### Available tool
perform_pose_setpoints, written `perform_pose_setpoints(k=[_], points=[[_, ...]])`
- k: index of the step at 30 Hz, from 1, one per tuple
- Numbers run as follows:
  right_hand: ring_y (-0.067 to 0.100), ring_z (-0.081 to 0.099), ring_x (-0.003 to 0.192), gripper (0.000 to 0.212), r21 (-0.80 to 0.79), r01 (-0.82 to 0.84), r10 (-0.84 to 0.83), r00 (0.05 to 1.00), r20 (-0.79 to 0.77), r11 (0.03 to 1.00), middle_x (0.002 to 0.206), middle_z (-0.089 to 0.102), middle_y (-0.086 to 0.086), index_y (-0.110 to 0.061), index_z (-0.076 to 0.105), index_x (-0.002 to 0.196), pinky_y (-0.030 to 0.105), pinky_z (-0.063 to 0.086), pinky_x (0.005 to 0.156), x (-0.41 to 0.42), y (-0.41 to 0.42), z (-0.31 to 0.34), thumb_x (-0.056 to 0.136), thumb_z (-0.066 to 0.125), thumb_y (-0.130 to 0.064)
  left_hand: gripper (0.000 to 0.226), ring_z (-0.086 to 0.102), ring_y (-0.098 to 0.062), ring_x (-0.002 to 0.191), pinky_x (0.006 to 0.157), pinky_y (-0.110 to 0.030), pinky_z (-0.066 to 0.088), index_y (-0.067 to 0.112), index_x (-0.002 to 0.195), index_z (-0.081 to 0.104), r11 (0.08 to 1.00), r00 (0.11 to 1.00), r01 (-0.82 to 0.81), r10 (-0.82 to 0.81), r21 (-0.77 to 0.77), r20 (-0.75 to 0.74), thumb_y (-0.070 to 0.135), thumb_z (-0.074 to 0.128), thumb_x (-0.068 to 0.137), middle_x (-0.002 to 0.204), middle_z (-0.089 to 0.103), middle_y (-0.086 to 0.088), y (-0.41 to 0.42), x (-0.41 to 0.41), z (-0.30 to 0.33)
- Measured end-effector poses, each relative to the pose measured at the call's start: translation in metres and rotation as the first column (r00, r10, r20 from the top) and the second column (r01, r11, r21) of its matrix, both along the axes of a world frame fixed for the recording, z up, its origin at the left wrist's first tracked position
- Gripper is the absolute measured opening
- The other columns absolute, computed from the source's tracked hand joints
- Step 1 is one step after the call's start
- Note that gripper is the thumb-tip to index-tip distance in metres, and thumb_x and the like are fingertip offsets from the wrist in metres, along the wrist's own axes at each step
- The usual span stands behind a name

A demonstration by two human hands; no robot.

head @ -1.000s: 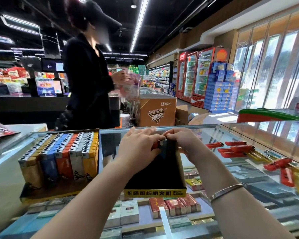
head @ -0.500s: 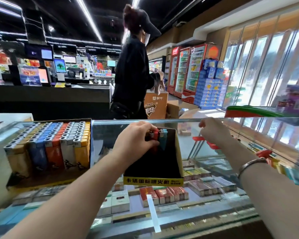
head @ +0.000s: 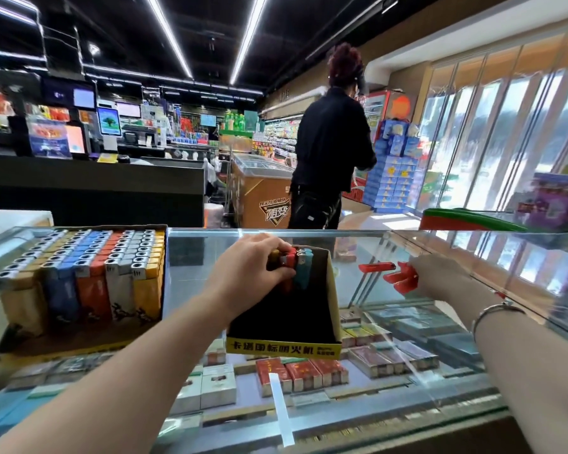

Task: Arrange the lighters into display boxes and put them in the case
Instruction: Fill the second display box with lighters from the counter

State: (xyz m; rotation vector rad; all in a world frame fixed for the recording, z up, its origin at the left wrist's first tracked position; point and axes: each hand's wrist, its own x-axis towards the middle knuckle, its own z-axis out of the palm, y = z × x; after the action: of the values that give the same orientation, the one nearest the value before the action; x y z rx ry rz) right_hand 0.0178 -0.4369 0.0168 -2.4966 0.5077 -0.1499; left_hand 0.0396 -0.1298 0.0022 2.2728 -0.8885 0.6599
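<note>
A black display box [head: 322, 322] with a yellow front strip stands on the glass case top [head: 309, 237]. At its back wall my left hand [head: 250, 273] holds a few upright lighters [head: 292, 263], red and teal among them. To the right my right hand [head: 436, 276] grips red lighters [head: 402, 278] lying on the glass; another red lighter [head: 376, 267] lies just left of them. A second display box [head: 79, 339] on the left is packed with several rows of tan, blue, orange, white and yellow lighters [head: 89, 267].
Cigarette packs [head: 302, 373] fill the shelf under the glass. A person in black [head: 332, 152] stands beyond the case, facing away. A brown freezer [head: 259, 194] and a dark counter [head: 92, 188] lie behind. A red and green object [head: 466, 217] sits at the far right.
My right hand left the box and moved right to the loose red lighters on the glass. My left hand stayed on the lighters in the box. The person in black walked rightward.
</note>
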Motion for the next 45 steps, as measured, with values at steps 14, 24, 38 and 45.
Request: perform_pose_setpoints(k=[14,24,38,45], points=[[0.01,0.045,0.087,0.049,-0.462,-0.277,0.183,0.954,-0.238,0.842,0.1,0.041,-0.008,-0.029,0.043,0.127,0.021,0.037,0.076,0.001,0.004,-0.001,0.089,0.047,0.002,0.033,0.052,-0.01,0.097,0.079,-0.026,0.042,0.026,0.11,0.065,1.0,1.0,-0.005,0.005,-0.026,0.0,0.031,0.073,0.078,0.108,0.064,0.008,0.0,0.001,-0.001],[0.016,0.054,0.078,0.014,-0.576,-0.359,0.16,0.916,-0.368,0.734,0.088,0.059,0.002,-0.02,0.057,0.088,0.031,0.047,0.077,0.011,0.016,-0.006,0.089,0.046,-0.012,0.033,0.053,-0.01,0.098,0.078,-0.026,0.043,0.027,0.11,0.064,1.0,1.0,-0.004,0.004,-0.02,0.005,0.032,0.072,0.078,0.109,0.064,0.008,0.0,0.001,-0.001],[0.014,0.054,0.052,0.017,0.308,-0.32,0.212,0.918,0.336,0.896,0.068,0.056,0.006,-0.009,0.058,0.087,0.024,0.043,0.051,0.006,0.05,0.023,0.076,0.068,-0.001,0.036,0.051,-0.009,0.106,0.075,-0.022,0.038,0.034,0.115,0.059,0.997,0.998,-0.061,0.059,0.054,0.03,0.046,0.065,0.081,0.116,0.06,0.014,0.0,-0.002,0.002],[0.012,0.041,0.037,0.012,0.525,-0.581,0.482,0.812,0.328,0.622,0.05,0.051,0.003,-0.006,0.055,0.086,0.017,0.03,0.035,0.0,0.12,0.055,0.079,0.065,-0.006,0.059,0.043,-0.022,0.126,0.098,-0.034,0.033,0.022,0.134,0.047,0.985,0.953,-0.087,0.125,-0.146,0.275,0.033,0.069,0.08,0.139,0.047,-0.003,-0.001,-0.013,0.014]])
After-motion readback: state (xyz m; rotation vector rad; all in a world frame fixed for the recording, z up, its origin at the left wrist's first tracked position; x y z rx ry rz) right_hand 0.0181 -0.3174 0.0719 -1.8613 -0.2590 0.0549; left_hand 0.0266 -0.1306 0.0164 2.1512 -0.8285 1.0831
